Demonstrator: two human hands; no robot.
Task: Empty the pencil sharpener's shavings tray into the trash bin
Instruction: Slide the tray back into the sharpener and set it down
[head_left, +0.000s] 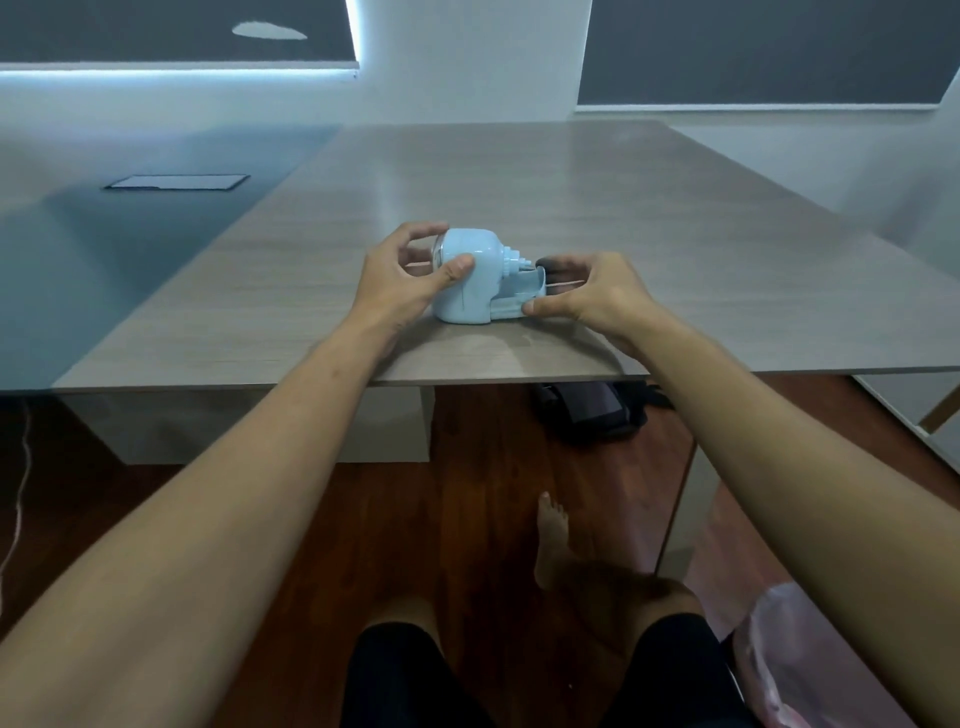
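A light blue pencil sharpener (470, 275) stands on the wooden table (519, 182), close to the near edge. My left hand (402, 275) holds its rounded body, thumb on the front and fingers curled over the top left. My right hand (582, 293) pinches the shavings tray (511, 306), which sticks partway out of the sharpener's right side. A dark crank knob (548, 263) shows just above my right fingers. The trash bin with a pink plastic liner (779, 654) stands on the floor at the lower right, partly hidden by my right forearm.
A dark bag (592, 410) lies on the wooden floor under the table edge. A flat rectangular panel (176, 182) sits in the table at the far left. A thin white cable (21, 493) hangs at the left edge. My bare foot (550, 535) is below.
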